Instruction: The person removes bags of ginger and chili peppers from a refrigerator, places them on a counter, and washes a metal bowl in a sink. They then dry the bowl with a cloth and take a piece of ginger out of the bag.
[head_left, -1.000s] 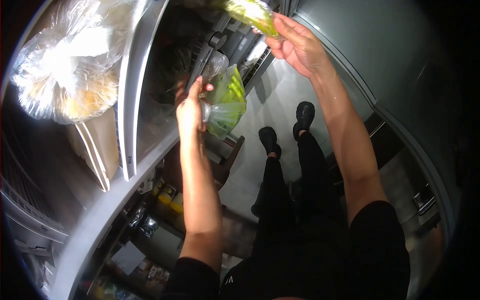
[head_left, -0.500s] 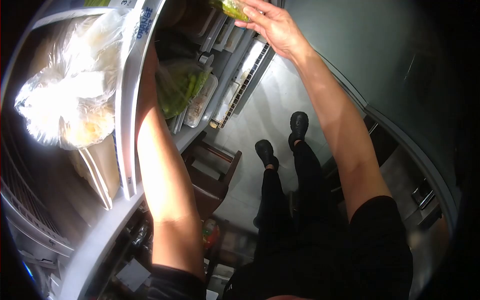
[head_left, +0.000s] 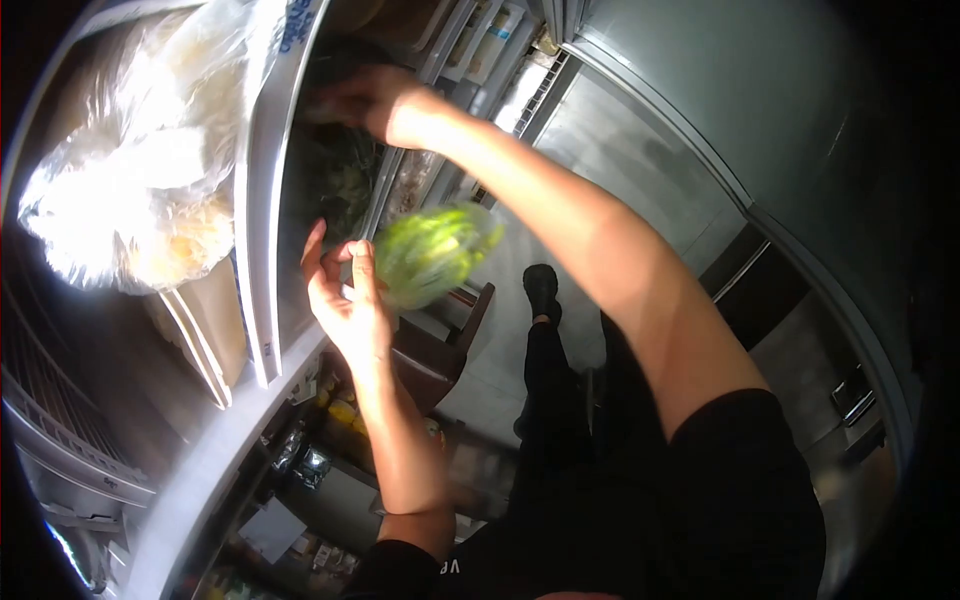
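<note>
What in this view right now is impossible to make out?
All in the head view:
Right hand: deep shade and blur hide whether its fingers hold anything.
Green bag at the left hand: blur hides exactly what is inside.
Large clear bag: glare and crinkled plastic hide most of its contents.
Right shoe: hidden behind the right arm.

Black short-sleeved top, small white lettering; black trousers; black closed shoe.
</note>
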